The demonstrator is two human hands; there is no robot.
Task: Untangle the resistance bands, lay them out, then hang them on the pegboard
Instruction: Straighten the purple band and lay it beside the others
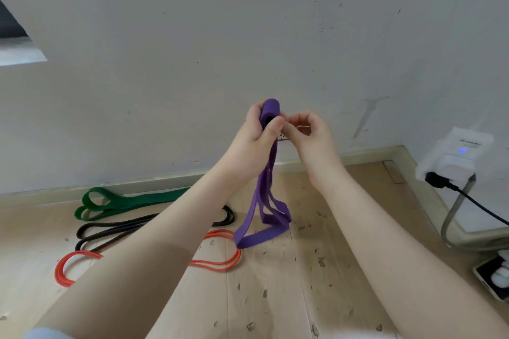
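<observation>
My left hand point(257, 129) grips the folded top of a purple resistance band point(261, 217), held up in front of the white wall; its loops hang down to just above the wooden floor. My right hand point(305, 129) is right beside it with fingers curled, fingertips near the band's top; what it pinches is unclear. On the floor to the left lie a green band point(124, 202) along the skirting, a black band point(110, 228) in front of it, and a red band point(217, 261) nearest me, partly hidden by my left forearm. No pegboard is in view.
A white wall point(248, 36) rises close ahead. At right a white device with a blue light point(457, 154) sits plugged in, with a black cable point(473, 201) and grey hose trailing down. The wooden floor point(275, 297) is scuffed.
</observation>
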